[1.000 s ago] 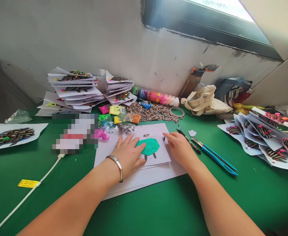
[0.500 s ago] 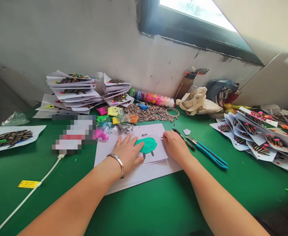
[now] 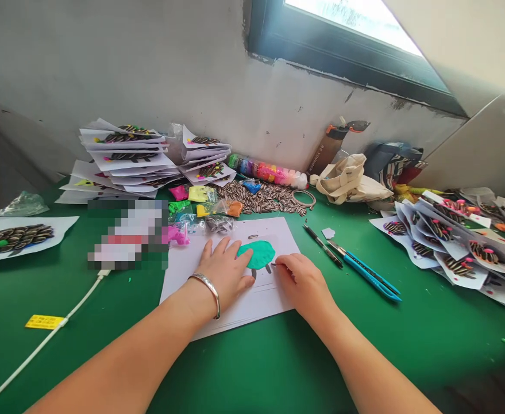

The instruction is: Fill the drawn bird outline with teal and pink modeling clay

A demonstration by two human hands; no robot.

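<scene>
A flat turquoise-green clay oval point(image 3: 257, 255) lies on a white paper sheet point(image 3: 230, 330), with two short dark legs below it. My left hand point(image 3: 224, 269) rests flat on the paper with fingers spread, index fingertip touching the clay's left edge. At the oval's lower right, my right hand point(image 3: 304, 282) is closed in a pinch close to one leg. A small dark piece point(image 3: 273, 264) shows at its fingertips; its kind cannot be made out. Above the oval, a single striped sunflower seed point(image 3: 253, 236) lies on the paper.
Behind the paper are a sunflower seed pile point(image 3: 269, 198) and bagged coloured clay point(image 3: 203, 194). A pen point(image 3: 322, 246) and blue tweezers point(image 3: 370, 276) lie right. Stacks of seed pictures point(image 3: 127, 155) stand back left, more pictures point(image 3: 446, 241) right. A white cable point(image 3: 41, 345) crosses the left.
My right hand has moved left and slightly down, from the paper's right edge to the clay oval's lower right. My left hand stays on the paper.
</scene>
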